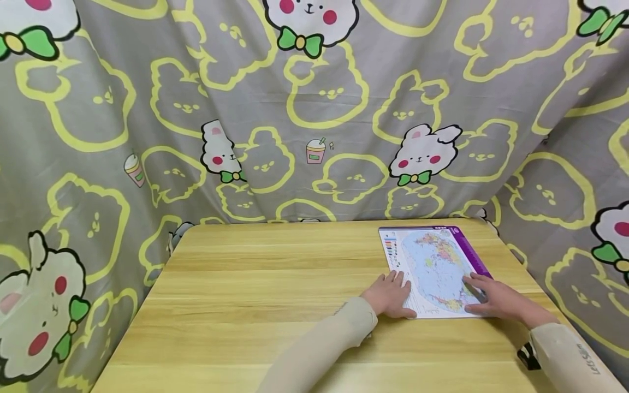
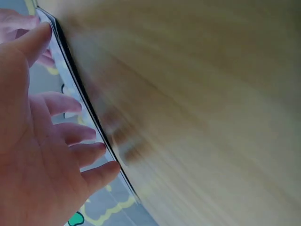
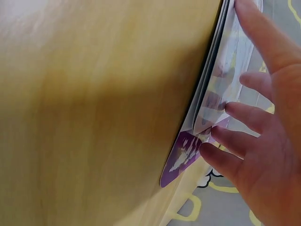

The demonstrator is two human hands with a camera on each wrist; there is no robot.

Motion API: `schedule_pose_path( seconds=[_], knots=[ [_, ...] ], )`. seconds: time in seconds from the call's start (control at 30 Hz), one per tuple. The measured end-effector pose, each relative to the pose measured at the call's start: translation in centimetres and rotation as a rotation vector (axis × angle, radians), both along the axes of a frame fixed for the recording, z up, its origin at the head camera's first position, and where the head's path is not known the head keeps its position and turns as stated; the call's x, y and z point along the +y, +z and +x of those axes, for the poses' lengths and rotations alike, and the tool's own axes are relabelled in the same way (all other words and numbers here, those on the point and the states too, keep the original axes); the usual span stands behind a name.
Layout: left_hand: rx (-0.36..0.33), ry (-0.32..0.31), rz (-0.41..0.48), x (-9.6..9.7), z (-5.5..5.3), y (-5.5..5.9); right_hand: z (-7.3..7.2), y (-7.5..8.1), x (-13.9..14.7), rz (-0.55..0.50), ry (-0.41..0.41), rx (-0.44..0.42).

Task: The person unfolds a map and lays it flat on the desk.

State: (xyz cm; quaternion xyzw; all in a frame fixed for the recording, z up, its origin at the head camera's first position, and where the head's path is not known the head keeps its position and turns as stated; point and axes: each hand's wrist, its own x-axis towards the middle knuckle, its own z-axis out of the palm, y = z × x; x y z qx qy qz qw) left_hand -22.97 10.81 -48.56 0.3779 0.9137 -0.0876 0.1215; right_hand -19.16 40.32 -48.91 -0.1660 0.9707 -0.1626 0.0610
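A world map sheet (image 1: 432,267) with a purple border along its right side lies flat on the right part of the table. My left hand (image 1: 389,295) rests with spread fingers on its near left corner. Across the near right edge, my right hand (image 1: 498,299) touches the map with fingers extended. In the left wrist view, the left fingers (image 2: 101,176) lie along the sheet's thin dark edge. The right wrist view shows layered edges and a rounded purple corner (image 3: 181,155) beside the right fingers (image 3: 235,141). Whether the layers are joined, I cannot tell.
The wooden table (image 1: 255,305) has light yellow grain. Grey curtains (image 1: 260,109) with yellow outlines and white cartoon animals hang behind it and at both sides. A black strap (image 1: 528,356) hangs below the right sleeve (image 1: 570,355).
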Motion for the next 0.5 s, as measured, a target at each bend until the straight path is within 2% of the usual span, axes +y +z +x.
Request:
schedule_pose_path(
  seconds=[0.2,0.5],
  knots=[
    [-0.039,0.021,0.006,0.28,-0.04,0.13,0.29,-0.19,0.14,-0.015,0.009,-0.016],
    [-0.025,-0.001,-0.04,0.0,-0.01,0.16,0.42,-0.36,-0.05,-0.01,0.024,-0.046]
  ],
)
